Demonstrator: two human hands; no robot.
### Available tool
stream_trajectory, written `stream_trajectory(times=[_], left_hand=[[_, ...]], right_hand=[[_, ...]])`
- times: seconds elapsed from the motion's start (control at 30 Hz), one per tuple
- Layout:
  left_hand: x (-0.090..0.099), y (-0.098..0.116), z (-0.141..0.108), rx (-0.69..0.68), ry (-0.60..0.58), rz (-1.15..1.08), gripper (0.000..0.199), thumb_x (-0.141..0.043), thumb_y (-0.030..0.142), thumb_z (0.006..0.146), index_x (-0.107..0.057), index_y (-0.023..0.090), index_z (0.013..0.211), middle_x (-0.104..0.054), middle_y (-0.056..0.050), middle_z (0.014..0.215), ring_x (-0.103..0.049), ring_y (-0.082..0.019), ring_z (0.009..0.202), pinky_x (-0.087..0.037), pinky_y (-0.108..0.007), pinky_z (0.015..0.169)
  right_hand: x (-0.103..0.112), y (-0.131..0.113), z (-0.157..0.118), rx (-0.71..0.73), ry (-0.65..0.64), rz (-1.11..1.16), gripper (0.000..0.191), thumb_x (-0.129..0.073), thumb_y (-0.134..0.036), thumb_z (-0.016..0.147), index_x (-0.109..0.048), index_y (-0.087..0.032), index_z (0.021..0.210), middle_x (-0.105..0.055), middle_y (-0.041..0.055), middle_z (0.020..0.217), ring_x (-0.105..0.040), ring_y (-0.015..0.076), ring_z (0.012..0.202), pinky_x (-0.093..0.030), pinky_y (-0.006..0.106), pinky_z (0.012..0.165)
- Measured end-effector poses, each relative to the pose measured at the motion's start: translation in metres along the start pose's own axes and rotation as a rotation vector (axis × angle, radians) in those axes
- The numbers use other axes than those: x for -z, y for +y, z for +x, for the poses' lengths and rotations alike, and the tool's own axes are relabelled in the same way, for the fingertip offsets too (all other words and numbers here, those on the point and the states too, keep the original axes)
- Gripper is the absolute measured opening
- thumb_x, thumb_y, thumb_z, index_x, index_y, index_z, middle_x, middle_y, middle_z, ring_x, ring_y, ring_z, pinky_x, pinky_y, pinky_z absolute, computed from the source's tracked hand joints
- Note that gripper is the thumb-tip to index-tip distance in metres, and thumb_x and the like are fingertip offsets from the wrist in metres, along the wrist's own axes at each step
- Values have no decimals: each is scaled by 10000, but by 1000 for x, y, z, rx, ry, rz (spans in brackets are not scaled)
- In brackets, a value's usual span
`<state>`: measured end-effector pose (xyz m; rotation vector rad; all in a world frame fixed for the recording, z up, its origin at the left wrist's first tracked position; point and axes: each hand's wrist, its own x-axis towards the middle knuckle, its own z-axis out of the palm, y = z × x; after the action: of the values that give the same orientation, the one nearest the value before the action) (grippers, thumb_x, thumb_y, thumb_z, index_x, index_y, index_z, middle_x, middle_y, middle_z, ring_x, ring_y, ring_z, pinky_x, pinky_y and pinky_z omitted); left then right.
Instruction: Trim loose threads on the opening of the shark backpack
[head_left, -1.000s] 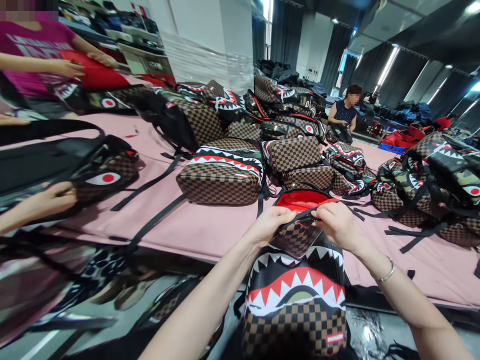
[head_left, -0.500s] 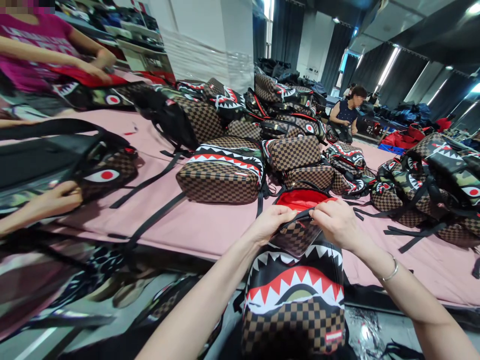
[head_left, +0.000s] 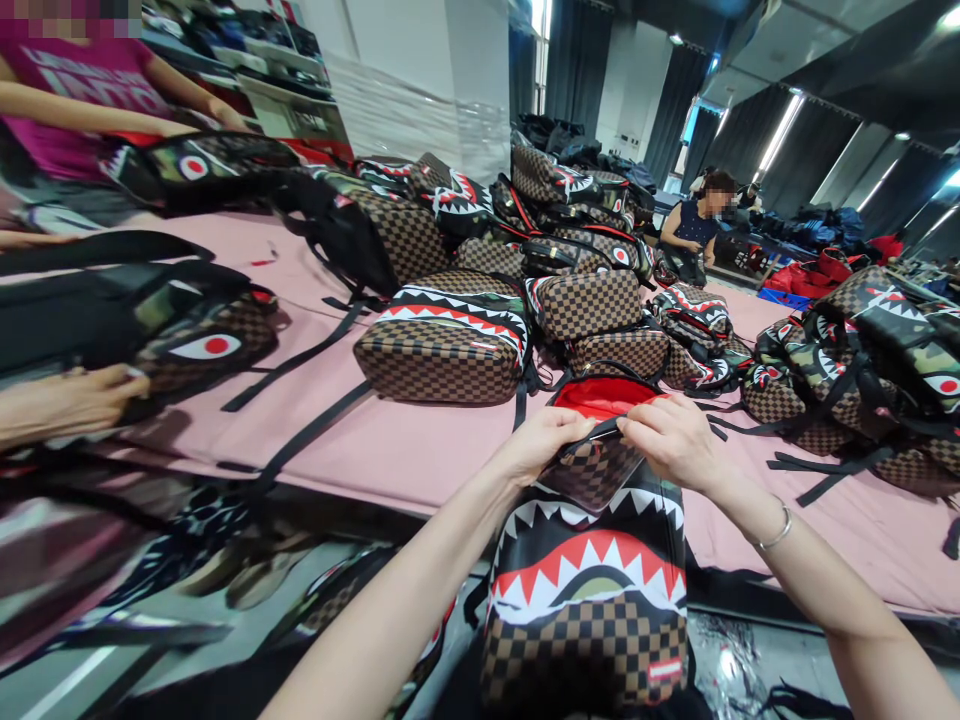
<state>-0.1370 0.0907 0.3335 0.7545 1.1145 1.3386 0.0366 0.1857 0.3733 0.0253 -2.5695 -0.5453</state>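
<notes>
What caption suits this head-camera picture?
Left hand and right hand grip the open top of a shark-mouth backpack.

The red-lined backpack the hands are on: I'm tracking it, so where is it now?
The backpack stands bottom centre in the head view, against the near edge of the pink table, its top gripped by the left hand and right hand.

Brown-checked, shark-mouthed backpack (head_left: 589,600) — red lining

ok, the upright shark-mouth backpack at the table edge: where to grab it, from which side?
Probably by the top rim of the open pocket, from above. The backpack stands upright against the pink table, its red-lined mouth facing up. The left hand and right hand already pinch that rim on either side; the broad, flat checkered front offers fingers no edge.
</notes>
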Motion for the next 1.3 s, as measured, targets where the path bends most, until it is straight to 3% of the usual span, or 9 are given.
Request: stream_trajectory(times=[0.2, 0.33, 0.43, 0.57, 0.7, 0.87, 1.0, 1.2, 1.3], left_hand=[[0, 1, 1, -3, 1, 0, 389, -778, 430, 484, -559, 112, 526, -559, 2, 468, -444, -68, 416, -285, -187, 413], [5, 0, 7, 15, -40, -9, 383, -786, 413, 476, -584, 96, 550, -525, 15, 450, -407, -47, 401, -246, -176, 405], [9, 0, 12, 27, -81, -16, 367, -789, 399, 472, -597, 98, 555, -527, 12, 450, -413, -54, 405, -260, -184, 407], [11, 1, 15, 11, -97, -12, 321, -772, 369, 510, -577, 114, 520, -535, 10, 470, -436, -71, 435, -300, -202, 421], [12, 1, 18, 28, -99, -15, 338, -768, 373, 503, -546, 119, 484, -474, 34, 427, -377, -53, 406, -255, -193, 400], [13, -1, 18, 12, -69, -4, 316, -790, 327, 461, -567, 112, 525, -508, 24, 478, -415, -64, 444, -287, -194, 437], [13, -4, 13, -42, -75, 29, 341, -749, 404, 541, -607, 110, 643, -524, 20, 548, -428, -71, 484, -306, -197, 468], [14, -5, 5, -282, 30, 254, 284, -698, 390, 613, -637, 124, 692, -553, 9, 635, -455, -96, 601, -343, -207, 557], [11, -9, 5, -290, 104, 248, 260, -672, 374, 622, -606, 123, 614, -510, 23, 565, -419, -88, 546, -313, -208, 522]], right_hand=[[-1, 0, 1, -47, 21, 94, 210, -385, -178, 905, -584, -192, 840, -648, 40, 817, -521, 151, 702, -325, 317, 627], [-11, -3, -4, -256, 146, 430, 130, -440, -255, 885, -553, -190, 880, -630, 47, 810, -557, 160, 731, -396, 296, 634], [-22, -14, -6, -391, 249, 617, 191, -497, -306, 849, -522, -190, 998, -620, 53, 880, -569, 159, 762, -445, 283, 655], [-37, -37, 2, -317, 213, 440, 240, -509, -281, 823, -577, -208, 1041, -627, 46, 839, -565, 167, 742, -412, 286, 633], [-48, -52, 15, -322, 234, 241, 194, -465, -198, 823, -654, -217, 862, -620, 39, 731, -544, 154, 662, -357, 283, 582], [-49, -47, 21, -486, 335, 556, 226, -417, -106, 750, -624, -191, 787, -570, 30, 689, -529, 154, 655, -410, 264, 602], [-46, -39, 19, -659, 366, 807, 143, -446, -138, 749, -561, -191, 682, -529, 9, 657, -519, 147, 637, -429, 259, 597], [-51, -39, 21, -704, 380, 864, 135, -491, -150, 748, -543, -197, 633, -533, -1, 641, -513, 141, 632, -422, 251, 593], [-52, -41, 22, -732, 403, 861, 138, -518, -170, 757, -543, -197, 624, -533, -4, 634, -508, 137, 622, -419, 249, 585]])
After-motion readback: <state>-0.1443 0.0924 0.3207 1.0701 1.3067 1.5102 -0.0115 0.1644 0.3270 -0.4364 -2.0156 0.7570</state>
